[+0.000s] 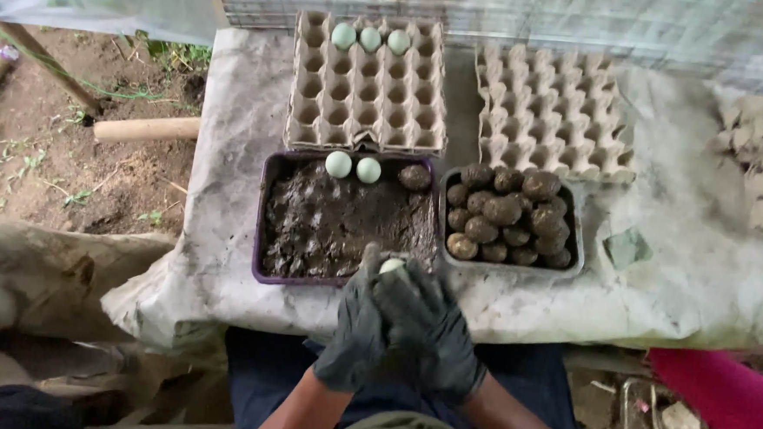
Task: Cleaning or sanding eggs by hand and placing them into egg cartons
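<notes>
Gloved hands meet over a pale egg (392, 265), just at the near rim of the purple mud tray (263, 226). The left hand (354, 331) and right hand (428, 330) are pressed together, both closed around the egg so that only its top shows between the black fingers. Straight ahead of the hands the tray holds wet dark mud, with two clean pale eggs (353, 166) and one coated egg (415, 177) resting at its far end. Ahead and to the right of the right hand sits a grey tray (576, 251) heaped with mud-coated eggs (507, 217). Beyond the mud tray lies a cardboard egg carton (366, 100) with three pale eggs (371, 38) in its far row; an empty carton (556, 115) lies to the right of it.

Judging by its look, the egg is light, rigid but brittle, and the wet mud on the gloves likely makes it slippery. It seems best cupped around its broad middle with spread fingers, with even, gentle pressure rather than a pinch at the ends
</notes>
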